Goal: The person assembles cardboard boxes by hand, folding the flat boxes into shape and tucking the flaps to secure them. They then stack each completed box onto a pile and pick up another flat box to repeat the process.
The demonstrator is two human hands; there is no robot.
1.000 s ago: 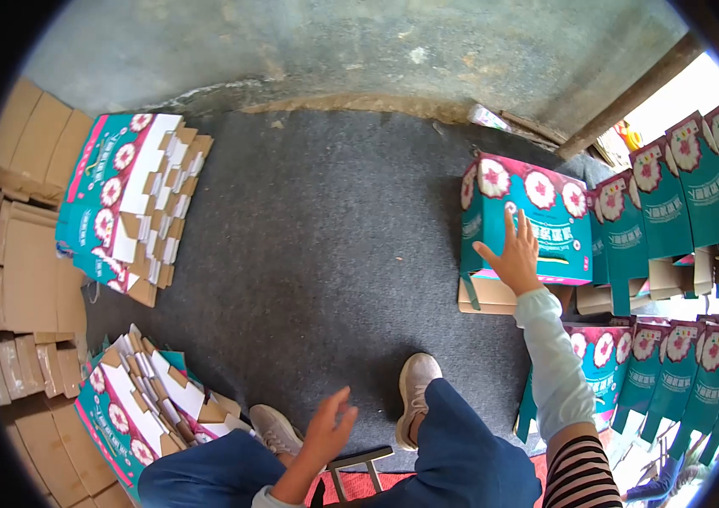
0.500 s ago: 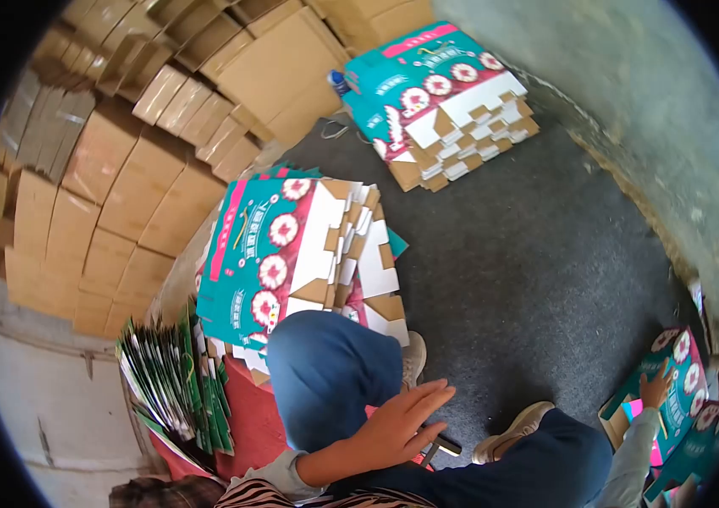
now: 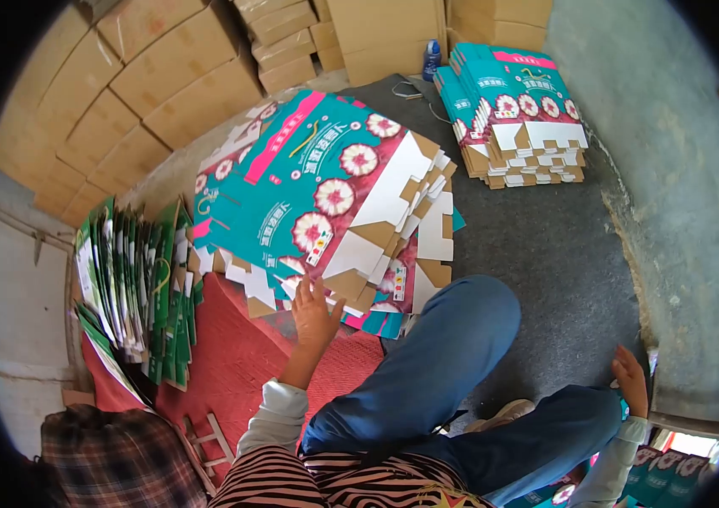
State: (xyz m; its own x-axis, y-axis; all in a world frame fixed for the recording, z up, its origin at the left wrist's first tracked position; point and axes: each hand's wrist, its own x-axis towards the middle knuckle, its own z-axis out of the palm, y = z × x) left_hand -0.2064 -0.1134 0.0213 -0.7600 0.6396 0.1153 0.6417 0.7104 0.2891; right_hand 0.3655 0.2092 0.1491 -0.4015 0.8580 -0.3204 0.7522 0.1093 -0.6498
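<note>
A stack of flat teal printed cartons (image 3: 292,169) with pink strips and garlic pictures lies on the floor ahead. At its near edge, by the white and brown flaps, is my left hand (image 3: 315,315), fingers spread, holding nothing. My right hand (image 3: 630,378) is at the right, beside my knee, apart from the cartons, with nothing visible in it; its fingers are stretched out. Below it, more teal cartons (image 3: 660,474) show at the lower right corner. A second teal stack (image 3: 516,102) rests farther back by the wall.
Brown cardboard boxes (image 3: 181,63) are piled along the back left. Green folded cartons (image 3: 135,279) stand on a red mat (image 3: 241,364) at the left. A blue bottle (image 3: 432,59) is near the back stack. A plaid cloth item (image 3: 114,457) lies lower left.
The view has turned leftward. My left hand has moved from above my knee to the near edge of the stack. My right hand has come off the teal carton at the right.
</note>
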